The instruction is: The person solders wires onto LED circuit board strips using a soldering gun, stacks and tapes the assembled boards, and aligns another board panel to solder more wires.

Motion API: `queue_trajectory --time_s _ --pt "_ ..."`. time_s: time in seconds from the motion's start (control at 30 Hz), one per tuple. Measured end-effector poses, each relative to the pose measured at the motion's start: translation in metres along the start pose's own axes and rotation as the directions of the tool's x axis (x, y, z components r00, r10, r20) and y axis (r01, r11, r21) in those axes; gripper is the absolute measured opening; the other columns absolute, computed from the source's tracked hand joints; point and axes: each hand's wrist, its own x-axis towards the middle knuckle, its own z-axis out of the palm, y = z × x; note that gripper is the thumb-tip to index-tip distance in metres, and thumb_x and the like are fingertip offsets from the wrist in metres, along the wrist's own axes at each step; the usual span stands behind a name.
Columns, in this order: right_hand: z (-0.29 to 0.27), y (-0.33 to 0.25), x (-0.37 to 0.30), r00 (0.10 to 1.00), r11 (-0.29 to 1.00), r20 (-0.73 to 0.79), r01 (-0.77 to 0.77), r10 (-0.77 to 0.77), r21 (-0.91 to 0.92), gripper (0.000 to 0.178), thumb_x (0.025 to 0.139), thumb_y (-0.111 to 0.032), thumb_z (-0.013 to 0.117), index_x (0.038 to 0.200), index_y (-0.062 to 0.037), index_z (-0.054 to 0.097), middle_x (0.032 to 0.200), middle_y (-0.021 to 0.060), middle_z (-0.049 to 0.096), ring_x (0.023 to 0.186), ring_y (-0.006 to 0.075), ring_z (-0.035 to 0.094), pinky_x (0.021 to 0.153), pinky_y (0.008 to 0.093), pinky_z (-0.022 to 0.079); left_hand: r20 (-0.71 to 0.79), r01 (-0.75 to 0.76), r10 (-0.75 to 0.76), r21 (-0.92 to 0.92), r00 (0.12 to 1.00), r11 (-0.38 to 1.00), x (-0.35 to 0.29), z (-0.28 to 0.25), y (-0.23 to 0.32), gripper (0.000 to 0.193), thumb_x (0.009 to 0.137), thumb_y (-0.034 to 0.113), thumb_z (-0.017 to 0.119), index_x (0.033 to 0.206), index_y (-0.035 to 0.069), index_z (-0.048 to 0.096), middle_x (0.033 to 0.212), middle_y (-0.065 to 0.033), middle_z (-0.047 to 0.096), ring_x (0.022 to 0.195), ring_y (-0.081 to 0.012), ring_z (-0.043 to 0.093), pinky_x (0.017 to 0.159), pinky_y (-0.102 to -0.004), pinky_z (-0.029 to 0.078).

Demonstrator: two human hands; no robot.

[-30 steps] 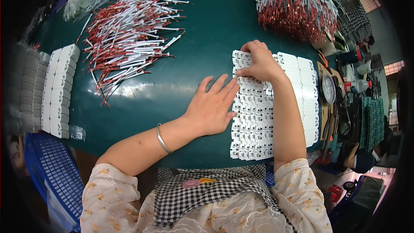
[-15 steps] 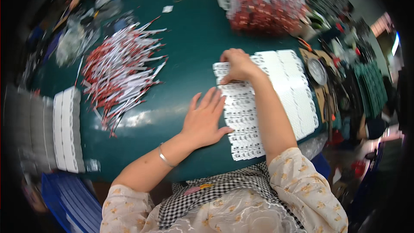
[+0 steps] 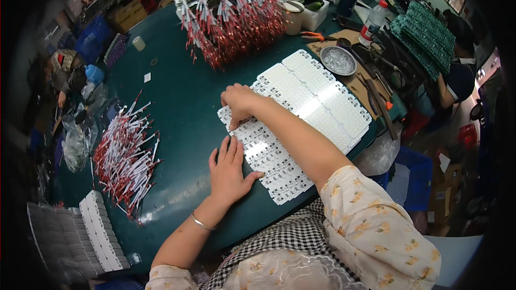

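A sheet of overlapping white circuit boards (image 3: pixel 271 162) with small dark parts along its edges lies on the green table. My right hand (image 3: pixel 240 103) reaches across it, thumb and curled fingers gripping the far-left end of the boards. My left hand (image 3: pixel 230 174) rests with fingers spread at the boards' left edge, its thumb touching them. On the table's left lies a loose pile of red and white wires (image 3: pixel 126 158).
A stack of boards with hanging red and white wires (image 3: pixel 231 21) stands at the back. To the right are a metal bowl (image 3: pixel 338 60), orange-handled pliers (image 3: pixel 317 36), a bottle (image 3: pixel 373 24) and green boards (image 3: pixel 422 37). White strips (image 3: pixel 101 231) stand at the near left.
The view has turned and tilted, showing more of the table's far side. Both hands keep nearly the same places on the boards, the left still spread, the right still at the far end.
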Motion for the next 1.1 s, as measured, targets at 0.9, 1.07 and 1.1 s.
queue_trajectory --time_s 0.9,1.07,1.1 --pt "0.018 0.068 -0.292 0.878 0.988 -0.468 -0.025 0.094 0.151 0.061 0.052 -0.027 0.083 0.107 -0.0076 0.065 0.126 0.0082 0.057 0.122 0.0315 0.045 0.105 0.0532 0.026 0.03 0.131 -0.13 -0.41 0.991 0.903 0.217 0.022 -0.006 0.059 0.074 0.027 0.076 0.125 0.003 0.058 0.118 -0.0191 0.063 0.108 -0.0301 0.062 0.094 -0.0335 0.047" --pt "0.023 0.074 -0.29 0.869 0.984 -0.487 0.004 0.084 0.177 0.057 0.053 -0.029 0.083 0.104 -0.0074 0.067 0.123 0.008 0.058 0.12 0.0321 0.046 0.103 0.0533 0.027 0.138 0.196 -0.147 -0.478 0.979 0.856 0.214 0.015 -0.007 0.058 0.076 0.017 0.076 0.129 0.005 0.055 0.12 -0.0151 0.063 0.107 -0.0206 0.062 0.093 -0.0304 0.047" --pt "0.022 0.074 -0.29 0.872 0.984 -0.481 -0.003 0.089 0.176 0.058 0.053 -0.03 0.083 0.104 -0.0073 0.066 0.122 0.0082 0.058 0.12 0.0324 0.046 0.103 0.0534 0.027 0.185 0.218 -0.142 -0.506 0.972 0.835 0.213 0.011 -0.008 0.057 0.077 0.015 0.076 0.129 0.004 0.056 0.123 -0.0151 0.062 0.108 -0.0209 0.061 0.094 -0.0305 0.047"
